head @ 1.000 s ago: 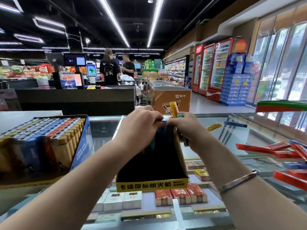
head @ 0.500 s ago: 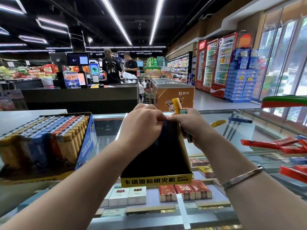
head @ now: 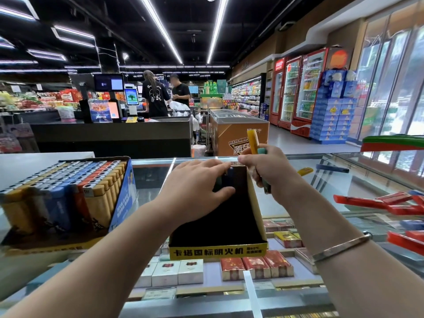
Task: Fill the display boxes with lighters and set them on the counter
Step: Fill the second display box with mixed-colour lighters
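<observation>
A black display box with a yellow front strip (head: 218,251) stands on the glass counter (head: 151,187) in front of me, mostly empty inside. My left hand (head: 197,187) reaches into its back left corner, fingers around dark lighters (head: 226,177) standing there. My right hand (head: 263,168) hovers over the box's back right corner, gripping a yellow lighter (head: 252,141) and a green lighter (head: 262,151). A full display box of yellow, blue and red lighters (head: 68,193) sits at the left.
Loose red lighters (head: 376,200) lie on the glass at the right, with a yellow one (head: 305,171) and a blue one (head: 332,168) farther back. Cigarette packs (head: 257,267) show under the glass. A checkout desk (head: 114,136) and two people stand beyond the counter.
My left hand has dropped lower into the box's back corner and spread its fingers. My right hand has drawn apart from it toward the right, still holding the lighters.
</observation>
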Available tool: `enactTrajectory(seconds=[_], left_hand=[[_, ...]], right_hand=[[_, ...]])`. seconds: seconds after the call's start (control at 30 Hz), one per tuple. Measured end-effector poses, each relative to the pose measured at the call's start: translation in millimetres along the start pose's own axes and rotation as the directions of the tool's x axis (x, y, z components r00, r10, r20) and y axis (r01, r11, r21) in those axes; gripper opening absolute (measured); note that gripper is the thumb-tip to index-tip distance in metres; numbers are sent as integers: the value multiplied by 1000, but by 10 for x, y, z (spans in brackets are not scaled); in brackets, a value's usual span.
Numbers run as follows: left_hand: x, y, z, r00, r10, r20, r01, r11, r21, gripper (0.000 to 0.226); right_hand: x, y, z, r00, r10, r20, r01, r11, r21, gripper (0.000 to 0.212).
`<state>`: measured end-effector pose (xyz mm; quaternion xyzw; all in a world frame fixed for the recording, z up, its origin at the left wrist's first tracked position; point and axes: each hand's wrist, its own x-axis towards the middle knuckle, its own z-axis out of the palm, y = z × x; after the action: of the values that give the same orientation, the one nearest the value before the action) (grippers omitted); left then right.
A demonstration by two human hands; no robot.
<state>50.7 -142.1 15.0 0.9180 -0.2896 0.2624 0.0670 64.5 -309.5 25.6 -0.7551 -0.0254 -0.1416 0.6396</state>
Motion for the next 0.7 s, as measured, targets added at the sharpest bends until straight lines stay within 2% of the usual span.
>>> enactTrajectory(seconds=[0.1, 0.2, 0.3, 0.37, 0.47, 0.57, 0.7], left_hand=[[-10, 5, -50, 995, -11, -98, -3, 989, -147, 59], [-10, -3, -149, 952, -91, -292, -7, 948, -317, 60], [-12, -7, -220, 924, -98, -370, -33, 943, -331, 55], [-15, -20, -232, 936, -94, -339, -30, 939, -342, 41], [-10, -81, -260, 961, -171, -217, 29, 845, -534, 23], [-7, -151, -323, 982, -182, -58, 96, 731, -676, 20], [-28, -161, -394, 991, -91, 97, 133, 650, -748, 28]], right_hand=[[-18, -44, -19, 988, -152, 0, 151, 977, -149, 20], [-71, -86, 15, 926, -372, 65, 365, 836, -411, 25], [-133, -110, 80, 870, -457, 186, 482, 705, -520, 39], [-160, -124, 120, 855, -458, 244, 516, 705, -486, 45], [-193, -164, 112, 859, -426, 283, 503, 805, -314, 45], [-213, -191, 95, 869, -403, 286, 472, 850, -236, 42], [-237, -196, 109, 862, -385, 330, 455, 875, -167, 43]])
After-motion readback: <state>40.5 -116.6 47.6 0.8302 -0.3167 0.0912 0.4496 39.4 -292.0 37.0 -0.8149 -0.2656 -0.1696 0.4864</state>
